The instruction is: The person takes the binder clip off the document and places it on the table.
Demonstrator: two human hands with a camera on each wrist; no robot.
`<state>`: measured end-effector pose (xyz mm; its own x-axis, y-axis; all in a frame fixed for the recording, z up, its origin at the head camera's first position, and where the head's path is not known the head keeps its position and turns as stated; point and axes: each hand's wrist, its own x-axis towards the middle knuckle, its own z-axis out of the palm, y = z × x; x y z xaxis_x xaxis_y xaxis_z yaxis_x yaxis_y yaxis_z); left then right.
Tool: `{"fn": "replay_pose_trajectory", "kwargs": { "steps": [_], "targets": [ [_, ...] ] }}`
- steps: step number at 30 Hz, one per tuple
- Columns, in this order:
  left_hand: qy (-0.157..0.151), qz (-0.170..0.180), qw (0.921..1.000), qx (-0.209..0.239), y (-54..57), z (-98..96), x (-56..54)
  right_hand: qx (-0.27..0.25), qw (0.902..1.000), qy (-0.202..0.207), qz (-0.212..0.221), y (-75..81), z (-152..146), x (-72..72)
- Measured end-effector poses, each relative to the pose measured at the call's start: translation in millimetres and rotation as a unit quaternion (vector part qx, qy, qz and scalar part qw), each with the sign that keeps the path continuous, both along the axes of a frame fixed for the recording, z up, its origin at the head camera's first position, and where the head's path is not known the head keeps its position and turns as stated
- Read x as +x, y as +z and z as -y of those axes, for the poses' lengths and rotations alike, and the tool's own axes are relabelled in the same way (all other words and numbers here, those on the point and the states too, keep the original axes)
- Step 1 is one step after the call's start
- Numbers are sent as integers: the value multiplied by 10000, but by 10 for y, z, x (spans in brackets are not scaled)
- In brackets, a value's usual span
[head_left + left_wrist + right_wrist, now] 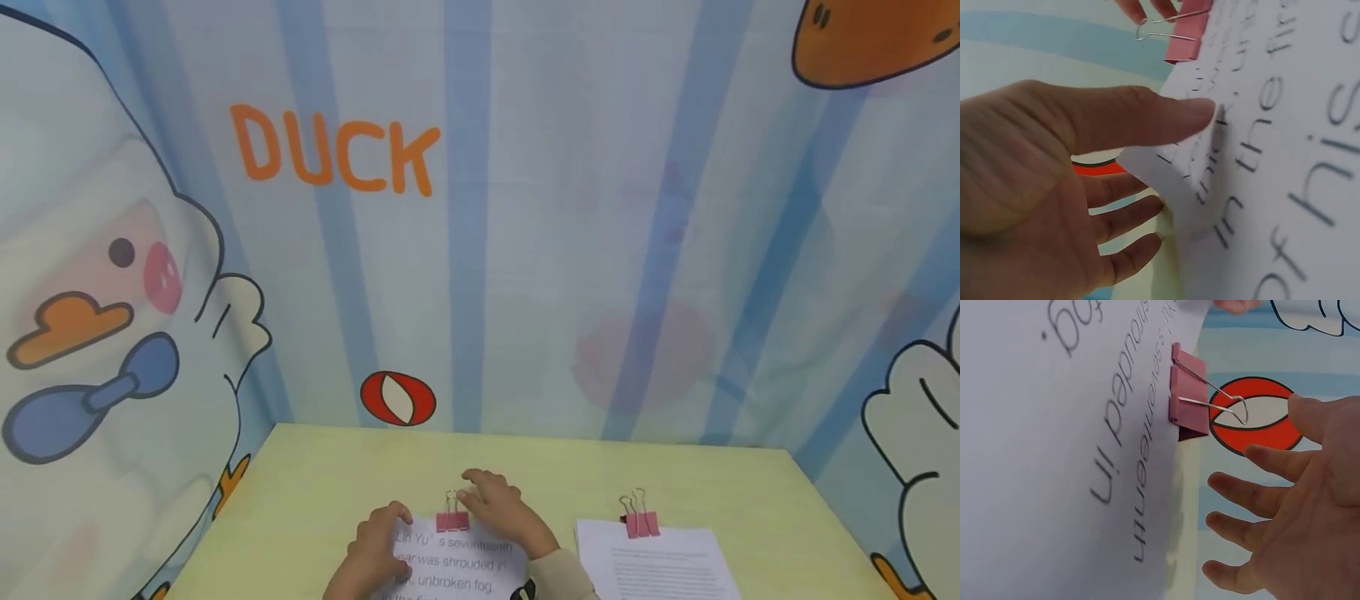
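A stack of printed paper (457,562) with large text lies on the table. A pink binder clip (452,522) with wire handles is clamped on its top edge. My left hand (375,552) holds the stack's left edge; in the left wrist view the thumb lies over the printed face, while the other fingers are at and behind the edge, partly hidden by the paper. Fingers spread, my right hand (504,510) is just right of the clip. The right wrist view shows this palm (1310,531) holding nothing, apart from the clip's wire handles (1229,407).
To the right on the pale yellow table (337,467) lies a second stack of paper (660,575) with small print. Another pink binder clip (642,524) grips its top edge. Behind the table hangs a striped blue curtain (525,250) with duck drawings.
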<state>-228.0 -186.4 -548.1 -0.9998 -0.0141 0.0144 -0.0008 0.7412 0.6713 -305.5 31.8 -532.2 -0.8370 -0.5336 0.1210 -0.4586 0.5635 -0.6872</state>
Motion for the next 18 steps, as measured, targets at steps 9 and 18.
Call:
{"fn": "replay_pose_trajectory", "kwargs": {
  "steps": [9, 18],
  "targets": [
    [-106, -111, 9990, -408, -48, 3, 46, 457, 9985, 301, 1, -103, 109, 18],
    [20, -27, 9991, -426, -38, 9, 43, 89, 9986, 337, 385, -12, 166, -32]
  ]
}}
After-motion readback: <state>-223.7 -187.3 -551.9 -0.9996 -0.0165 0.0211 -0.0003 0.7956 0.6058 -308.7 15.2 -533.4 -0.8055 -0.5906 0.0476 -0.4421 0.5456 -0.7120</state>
